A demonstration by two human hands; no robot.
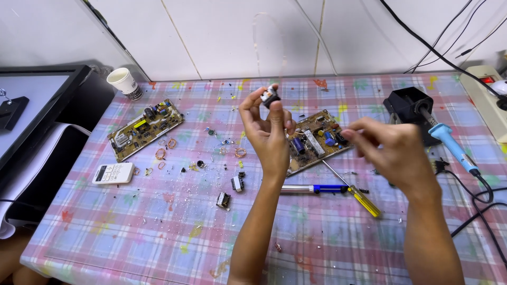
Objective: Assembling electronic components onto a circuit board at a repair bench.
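Your left hand [269,132] is raised above the surface [158,221], and its fingers [252,103] are pinched closed around a small dark component with a pale band [270,95], held right at the fingertips with the thumb pressed up behind it. Your right hand [391,150] hovers to the right of those fingers, blurred; its fingers [351,134] are drawn close together, and you cannot tell whether they pinch anything.

Just below and between both sets of fingers lies a yellowish circuit board [317,141], flat on the checked cloth, its near corner hidden behind your left hand. Under your right fingers a yellow-handled screwdriver [355,191] lies slantwise, and beside it, nearer your left wrist, a blue and silver pen-shaped tool [314,188]. Beyond your right fingers a blue-handled soldering iron [449,140] rests in its black stand [407,105].

Well to the left of your left fingers lie a second circuit board [145,129], copper wire coils [161,153], a small white remote [113,173] and a paper cup [124,83]. Two small dark parts [230,191] sit on the cloth just left of your left forearm
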